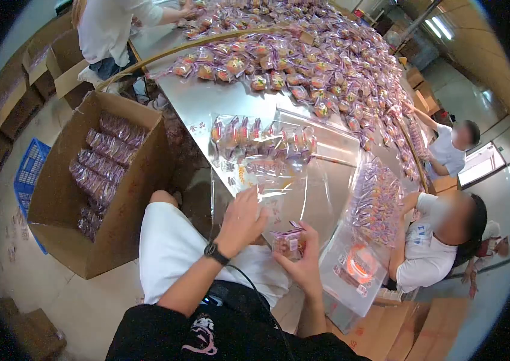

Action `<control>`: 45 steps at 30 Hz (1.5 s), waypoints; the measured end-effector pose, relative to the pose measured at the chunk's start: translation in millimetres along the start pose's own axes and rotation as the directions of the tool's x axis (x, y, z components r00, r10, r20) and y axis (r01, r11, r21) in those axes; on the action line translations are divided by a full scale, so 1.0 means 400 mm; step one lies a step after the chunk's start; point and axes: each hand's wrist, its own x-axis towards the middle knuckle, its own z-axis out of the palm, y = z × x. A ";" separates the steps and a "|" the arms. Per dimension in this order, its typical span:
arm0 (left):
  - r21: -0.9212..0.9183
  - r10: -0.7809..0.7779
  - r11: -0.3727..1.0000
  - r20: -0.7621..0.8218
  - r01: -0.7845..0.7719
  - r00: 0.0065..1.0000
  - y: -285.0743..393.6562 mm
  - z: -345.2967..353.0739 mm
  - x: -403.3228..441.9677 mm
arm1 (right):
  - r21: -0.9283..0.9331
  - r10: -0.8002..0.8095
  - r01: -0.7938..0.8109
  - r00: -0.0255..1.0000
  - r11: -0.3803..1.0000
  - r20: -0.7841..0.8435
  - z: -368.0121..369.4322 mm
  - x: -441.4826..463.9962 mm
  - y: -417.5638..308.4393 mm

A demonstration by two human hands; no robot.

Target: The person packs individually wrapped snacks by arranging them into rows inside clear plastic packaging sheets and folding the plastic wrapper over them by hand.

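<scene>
Metal tabletop [177, 96] heaped with packets [327, 66] fills the upper middle. At lower centre, the right hand [303, 260] pinches one wrapped packet [285, 244]; the left hand [242, 219] lies at a clear bag [306, 192], its grip unclear. Bagging seems in hand, calling for an open bag mouth. Printed characters [198, 127] centre-left look like 食品; other print is illegible.

With the fingers [310, 236] of your right hand [304, 263], you are gripping a small wrapped packet [285, 244], while your left hand [243, 218] is hovering by clear plastic film [309, 194]. A bagged row of packets [264, 138] is lying on the tabletop [186, 99]; an open carton [138, 192] is standing at your left.
</scene>
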 end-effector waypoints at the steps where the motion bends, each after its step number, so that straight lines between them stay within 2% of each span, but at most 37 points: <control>1: -0.094 -0.059 0.994 -0.011 0.058 0.998 0.019 -0.028 -0.018 | -0.101 -0.018 0.019 1.000 0.995 0.003 0.004 0.007 -0.011; 3: -0.275 -0.188 0.945 -0.021 0.175 0.982 0.054 -0.078 -0.059 | -0.294 -0.052 0.058 0.998 0.954 0.027 0.015 0.020 -0.024; 6: -0.315 -0.254 0.916 0.020 0.247 0.967 0.064 -0.079 -0.106 | -0.298 0.033 0.009 0.991 0.954 0.133 0.030 0.048 -0.028; 7: -0.427 -0.255 0.873 0.010 0.235 0.967 0.103 -0.099 -0.095 | -0.248 0.079 -0.031 0.980 0.968 0.183 0.032 0.048 -0.026; 9: -0.328 -0.126 0.937 0.007 0.122 0.992 0.120 -0.112 -0.100 | -0.151 0.161 -0.121 0.943 0.981 0.290 0.043 0.054 -0.024; 10: -0.274 -0.055 0.960 0.017 0.057 0.998 0.124 -0.116 -0.100 | -0.063 0.132 -0.120 0.958 0.991 0.255 0.053 0.054 -0.010; 11: -0.303 -0.012 0.953 -0.058 -0.006 0.998 0.133 -0.111 -0.099 | 0.026 0.105 -0.113 0.972 0.993 0.212 0.066 0.055 0.013; 12: -0.276 0.069 0.958 -0.055 -0.082 0.996 0.128 -0.118 -0.101 | 0.115 0.080 -0.099 0.983 0.988 0.163 0.074 0.062 0.012; 15: -0.194 0.263 0.945 -0.035 -0.264 0.964 0.115 -0.171 -0.116 | 0.035 0.141 -0.142 0.989 0.989 0.053 0.075 0.102 -0.008; 18: -0.221 0.276 0.939 0.031 -0.263 0.961 0.062 -0.265 -0.120 | -0.259 -0.011 0.055 0.985 0.964 0.171 0.050 0.158 -0.024; 20: -0.233 0.117 0.963 -0.098 -0.137 0.988 0.005 -0.317 -0.135 | -0.260 0.028 0.009 0.990 0.966 0.137 0.059 0.182 -0.033; 22: -0.243 -0.224 0.957 -0.283 0.156 0.933 -0.125 -0.310 -0.164 | -0.277 0.034 -0.011 0.996 0.961 0.078 0.073 0.202 -0.002; 24: 0.209 -0.127 0.959 -0.281 0.190 0.951 -0.247 -0.307 -0.153 | -0.343 -0.074 0.069 0.997 0.937 -0.003 0.090 0.219 0.025; 25: 0.408 -0.313 0.851 -0.113 0.331 0.943 -0.326 -0.298 -0.196 | -0.380 -0.128 0.103 0.991 0.919 -0.042 0.106 0.221 0.038; 28: 0.603 -0.321 0.723 -0.137 0.336 0.937 -0.395 -0.276 -0.221 | -0.518 -0.034 0.019 0.999 0.855 -0.018 0.134 0.245 0.083; 29: 0.643 -0.448 0.634 -0.146 0.429 0.882 -0.415 -0.264 -0.214 | -0.571 -0.074 0.047 0.997 0.820 -0.023 0.149 0.244 0.111; 32: 0.540 -0.486 0.699 -0.124 0.470 0.865 -0.510 -0.282 -0.188 | -0.420 -0.140 0.051 0.973 0.906 -0.185 0.186 0.225 0.157; 35: 0.459 -0.621 0.655 -0.125 0.600 0.774 -0.526 -0.306 -0.132 | -0.359 -0.152 0.072 0.968 0.931 -0.200 0.190 0.233 0.174; 38: 0.500 -0.650 0.611 -0.126 0.614 0.750 -0.518 -0.285 -0.114 | -0.469 -0.199 0.067 0.951 0.881 -0.237 0.189 0.223 0.161; 41: 0.558 -0.658 0.573 -0.122 0.600 0.743 -0.516 -0.275 -0.081 | -0.629 -0.295 0.091 0.928 0.772 -0.228 0.178 0.216 0.149; 44: 0.599 -0.680 0.528 -0.127 0.602 0.722 -0.499 -0.272 -0.050 | -0.639 -0.310 0.103 0.925 0.762 -0.220 0.167 0.212 0.121; 45: 0.610 -0.686 0.514 -0.130 0.604 0.716 -0.497 -0.267 -0.041 | -0.611 -0.274 0.126 0.949 0.781 -0.154 0.161 0.222 0.100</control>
